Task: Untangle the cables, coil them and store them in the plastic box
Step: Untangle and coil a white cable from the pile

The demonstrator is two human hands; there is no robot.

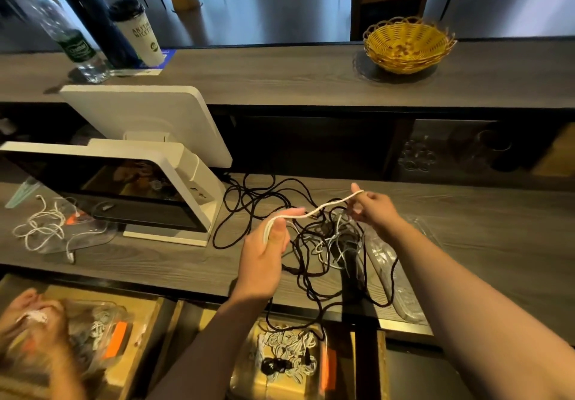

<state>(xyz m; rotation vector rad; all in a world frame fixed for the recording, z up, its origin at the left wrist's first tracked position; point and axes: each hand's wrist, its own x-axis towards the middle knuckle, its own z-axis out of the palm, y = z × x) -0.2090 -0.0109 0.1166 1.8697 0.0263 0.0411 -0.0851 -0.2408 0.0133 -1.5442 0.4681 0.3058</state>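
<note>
One white cable (314,212) stretched between two hands above a tangle of black cables (314,244) on the grey wooden counter (155,259); left hand (267,250) gripped it, right hand (371,206) pinched its end.

Two bare hands work over the grey wood-grain desk (186,262): the left hand (264,250) and the right hand (371,205), sharing one white cord (323,208). One tangle of black cables (311,244) lies at the middle. Two white point-of-sale screens (124,182) stand at nine o'clock. One yellow woven wicker basket (407,45) sits at one o'clock. At eleven o'clock: one clear plastic water bottle (71,42), one white paper cup with a black lid (140,32).
</note>
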